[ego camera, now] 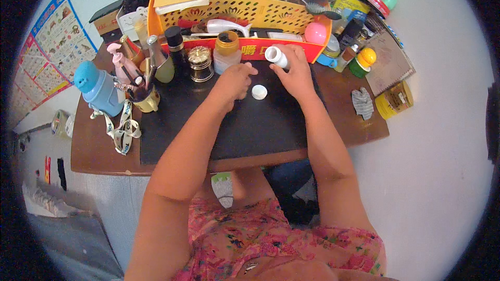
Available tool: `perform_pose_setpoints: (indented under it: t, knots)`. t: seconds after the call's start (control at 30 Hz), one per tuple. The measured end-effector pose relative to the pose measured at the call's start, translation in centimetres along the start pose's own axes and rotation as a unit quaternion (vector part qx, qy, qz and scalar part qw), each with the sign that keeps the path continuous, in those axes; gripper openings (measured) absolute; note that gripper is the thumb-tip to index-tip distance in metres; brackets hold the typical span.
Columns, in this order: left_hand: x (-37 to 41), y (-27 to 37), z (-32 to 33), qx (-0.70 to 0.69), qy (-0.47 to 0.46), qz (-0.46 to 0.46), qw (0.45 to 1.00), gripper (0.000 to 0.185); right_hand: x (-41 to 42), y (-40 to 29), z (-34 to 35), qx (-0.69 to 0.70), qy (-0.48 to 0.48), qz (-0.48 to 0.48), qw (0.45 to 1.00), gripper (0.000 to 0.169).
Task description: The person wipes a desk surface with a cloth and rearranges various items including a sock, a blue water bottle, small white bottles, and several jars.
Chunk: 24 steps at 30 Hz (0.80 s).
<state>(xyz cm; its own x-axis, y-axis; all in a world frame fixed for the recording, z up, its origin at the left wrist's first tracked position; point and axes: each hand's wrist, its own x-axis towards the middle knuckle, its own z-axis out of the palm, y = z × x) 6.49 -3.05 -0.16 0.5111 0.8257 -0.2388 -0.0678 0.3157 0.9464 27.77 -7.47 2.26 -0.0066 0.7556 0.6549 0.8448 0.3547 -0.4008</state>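
My right hand [295, 70] grips a small white plastic bottle [276, 57], tilted so that its uncapped mouth faces left. On the black desk mat [258, 132], between my hands, lies a round white cap [259, 92]. My left hand [234, 82] hovers left of the cap with its fingers curled and the thumb side up. Whatever may be inside those fingers is hidden. Just behind it stands an amber-rimmed jar [227, 52] without a lid. A gold-lidded cosmetic jar [200, 64] is to its left.
A yellow perforated organizer [242, 11] full of small items spans the back. At left stand a blue water bottle [99, 89] with a strap [123, 130], a pink pump bottle [124, 62] and a mug of brushes [147, 99]. A grey cloth [362, 103] lies at right.
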Motion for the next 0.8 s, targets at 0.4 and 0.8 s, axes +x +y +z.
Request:
perform_pose_setpoints:
  t: [0.4, 0.8]
  knots:
    - [-0.8, 0.0, 2.7, -0.378, -0.051, -0.081, 0.921, 0.06, -0.6, -2.3, -1.4, -0.134, -0.029, -0.142, 0.98, 0.045]
    - [-0.9, 0.4, 2.5, -0.4, -0.059, -0.065, 0.912, 0.058, -0.9, -3.1, -0.9, -0.161, -0.019, -0.169, 0.972, 0.04]
